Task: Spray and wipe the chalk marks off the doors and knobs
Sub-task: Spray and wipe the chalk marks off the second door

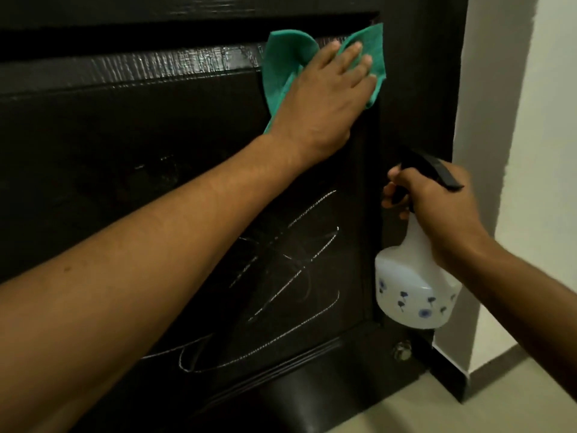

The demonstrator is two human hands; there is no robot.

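1. On the dark door (93,126), near the top right corner of its sunken panel, your left hand (324,98) lies flat on a green cloth (281,57). The fingers are straight and a little spread, and they press the cloth against the wood; they do not curl around it.
2. Part of the cloth sticks out above and to the left of this hand, and one edge hangs down beside the wrist.
3. Above the panel, the bevelled strip left of the cloth looks shiny and wet.
4. Below your left forearm, white chalk marks (296,260) cross the lower part of the panel in scribbled lines and loops. They reach down to the bottom moulding.
5. Your right hand (437,207) holds a spray bottle (409,289) just beside the right edge of the door. The grip is closed around the neck, and the fingers wrap the black trigger head (437,170).
6. The bottle is white and translucent, with small blue flowers printed on it, and it hangs tilted.
7. Low on the door, under the bottle, you see a small metal knob (401,351).
8. At the right stands a pale wall (530,120), with a light floor (468,410) below.
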